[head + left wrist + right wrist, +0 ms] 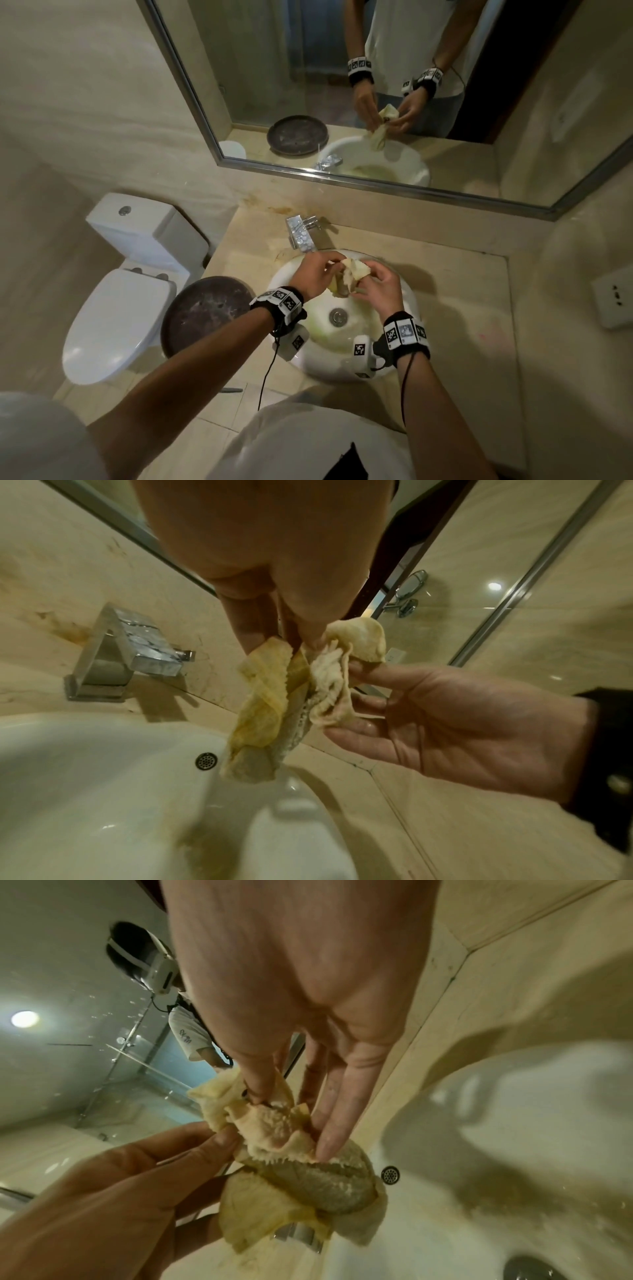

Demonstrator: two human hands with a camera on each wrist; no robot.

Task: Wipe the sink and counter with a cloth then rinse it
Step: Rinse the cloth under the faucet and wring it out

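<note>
A crumpled pale yellow cloth hangs above the white round sink, just in front of the chrome faucet. My left hand pinches its upper left edge between fingertips. My right hand grips the right side, thumb and fingers curled into the folds. In the left wrist view the cloth droops over the basin near the overflow hole. The right wrist view shows the cloth bunched between both hands. No water stream shows at the faucet.
A dark round tray lies on the beige counter left of the sink. A white toilet stands further left. The mirror rises behind the faucet. A wall socket sits at the right.
</note>
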